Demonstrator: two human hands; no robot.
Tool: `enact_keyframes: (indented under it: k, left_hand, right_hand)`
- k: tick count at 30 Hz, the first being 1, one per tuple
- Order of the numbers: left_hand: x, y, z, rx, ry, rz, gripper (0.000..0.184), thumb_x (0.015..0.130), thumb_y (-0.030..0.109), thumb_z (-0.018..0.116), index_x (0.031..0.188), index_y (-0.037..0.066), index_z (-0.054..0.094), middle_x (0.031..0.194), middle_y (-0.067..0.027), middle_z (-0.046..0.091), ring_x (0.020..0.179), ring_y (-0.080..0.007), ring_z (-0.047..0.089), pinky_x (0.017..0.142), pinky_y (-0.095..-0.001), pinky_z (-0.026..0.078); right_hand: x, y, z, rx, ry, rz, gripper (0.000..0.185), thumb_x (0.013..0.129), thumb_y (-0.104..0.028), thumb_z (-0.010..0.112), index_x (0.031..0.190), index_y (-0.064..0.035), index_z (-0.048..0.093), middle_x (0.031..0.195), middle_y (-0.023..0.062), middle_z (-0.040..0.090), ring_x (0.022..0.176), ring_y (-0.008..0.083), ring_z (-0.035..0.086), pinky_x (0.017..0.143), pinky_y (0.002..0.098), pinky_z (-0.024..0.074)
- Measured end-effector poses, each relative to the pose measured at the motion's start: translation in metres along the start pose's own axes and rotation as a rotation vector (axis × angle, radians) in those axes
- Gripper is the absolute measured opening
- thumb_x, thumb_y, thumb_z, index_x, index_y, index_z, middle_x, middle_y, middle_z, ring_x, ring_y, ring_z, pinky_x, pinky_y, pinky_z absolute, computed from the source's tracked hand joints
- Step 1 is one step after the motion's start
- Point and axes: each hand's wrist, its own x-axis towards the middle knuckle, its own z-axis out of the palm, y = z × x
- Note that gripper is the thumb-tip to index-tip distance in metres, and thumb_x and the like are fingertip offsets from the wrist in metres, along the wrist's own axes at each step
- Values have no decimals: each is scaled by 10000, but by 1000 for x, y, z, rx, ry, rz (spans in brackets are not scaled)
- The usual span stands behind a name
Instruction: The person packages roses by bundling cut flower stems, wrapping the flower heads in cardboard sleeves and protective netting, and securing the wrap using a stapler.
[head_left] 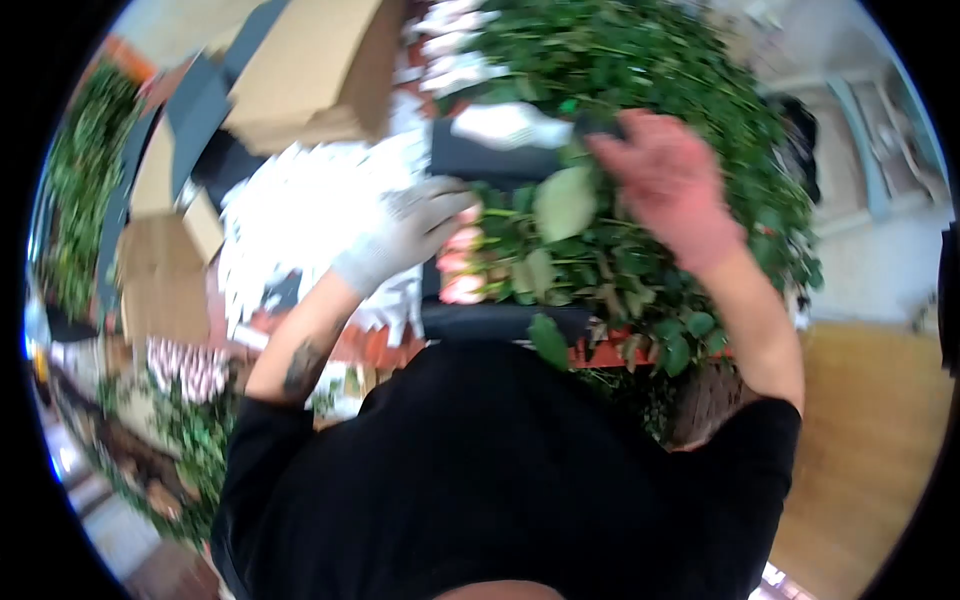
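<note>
Pink roses (pixel 461 265) lie in a column on a dark sheet (pixel 505 322), their leafy stems (pixel 610 265) pointing right. My left hand (pixel 415 225), in a pale grey glove, has its fingers bent at the uppermost rose heads; whether it grips one is hidden. My right hand (pixel 670 175), in a red glove, is over the stems, its thumb and fingers near a small dark item (pixel 598 125) at the end of a white-wrapped flower head (pixel 510 127). Blur hides whether that hand holds it. A broad leaf (pixel 565 204) lies between my hands.
White paper sleeves (pixel 300 200) spread at the left, below a cardboard stack (pixel 310 70). More wrapped flowers (pixel 455 45) and a large heap of green stems (pixel 640 60) are at the back. Another rose bunch (pixel 188 370) is at the lower left; a wooden board (pixel 865 430) stands at right.
</note>
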Motion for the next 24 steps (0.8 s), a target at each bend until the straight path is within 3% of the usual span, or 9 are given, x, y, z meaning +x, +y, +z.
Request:
enact_keyframes:
  k: [3, 6, 9, 14, 16, 18, 20, 21, 24]
  left_hand:
    - [6, -4, -5, 96, -90, 4, 222, 825, 269, 603, 1010, 153, 640, 1034, -28, 604, 824, -246, 636, 690, -360, 508]
    - [13, -8, -1, 217, -104, -23, 222, 818, 276, 607, 999, 150, 633, 1027, -46, 594, 810, -243, 639, 677, -361, 508]
    - [19, -14, 3, 288, -44, -97, 225, 828, 324, 586, 948, 135, 610, 933, -64, 557, 794, -263, 622, 670, -387, 493]
    - [16, -29, -3, 140, 20, -117, 190, 835, 265, 556, 933, 115, 619, 863, -82, 586, 819, -275, 606, 712, -393, 475]
    - [0, -40, -19, 46, 205, -267, 198, 826, 233, 565, 923, 96, 670, 908, -85, 656, 868, -262, 625, 777, -367, 482]
    - [-20, -31, -47, 22, -16, -479, 212, 822, 236, 587, 952, 93, 674, 936, -88, 663, 865, -271, 633, 786, -366, 487]
    - [-30, 10, -51, -135, -45, -338, 207, 821, 239, 600, 940, 89, 679, 908, -94, 664, 846, -281, 635, 775, -370, 493]
    - [-29, 34, -48, -107, -103, -265, 196, 801, 177, 621, 937, 49, 679, 985, -115, 667, 883, -263, 647, 795, -343, 501]
    - [-22, 66, -27, -23, -302, -193, 382, 843, 303, 581, 1139, 61, 584, 1183, -110, 584, 849, -281, 648, 743, -374, 504]
  right_hand:
    - [17, -3, -46, -126, 8, 6, 373, 686, -94, 617, 1044, -199, 624, 999, 85, 579, 852, 239, 588, 668, 336, 490]
    - [15, -20, -54, -132, -272, 61, 494, 635, -38, 629, 1108, -180, 625, 1065, 132, 572, 922, 280, 577, 761, 386, 484]
    - [3, -47, -27, 73, -228, -75, 449, 667, -82, 630, 1106, -175, 626, 1092, 118, 572, 911, 279, 581, 768, 396, 483]
    - [-13, -75, 35, 138, -475, -43, 353, 750, -155, 579, 1102, -139, 601, 996, 120, 603, 882, 256, 609, 743, 364, 500]
    - [-16, -70, 53, 266, -558, 124, 340, 754, -129, 555, 1089, -132, 611, 987, 119, 611, 851, 246, 620, 721, 360, 498]
    - [-13, -67, 52, 283, -577, 129, 345, 753, -125, 557, 1092, -134, 619, 980, 116, 615, 820, 248, 623, 694, 351, 498]
    - [-10, -66, 49, 206, -699, 85, 413, 737, -159, 607, 1150, -153, 595, 1186, 140, 572, 931, 247, 619, 803, 354, 490]
    - [-8, -66, 47, 211, -708, 76, 413, 737, -159, 607, 1150, -153, 595, 1186, 140, 572, 931, 247, 619, 803, 354, 490]
    - [6, -58, 41, 154, -689, 10, 446, 735, -179, 625, 1174, -121, 570, 1196, 137, 561, 968, 246, 605, 839, 360, 476]
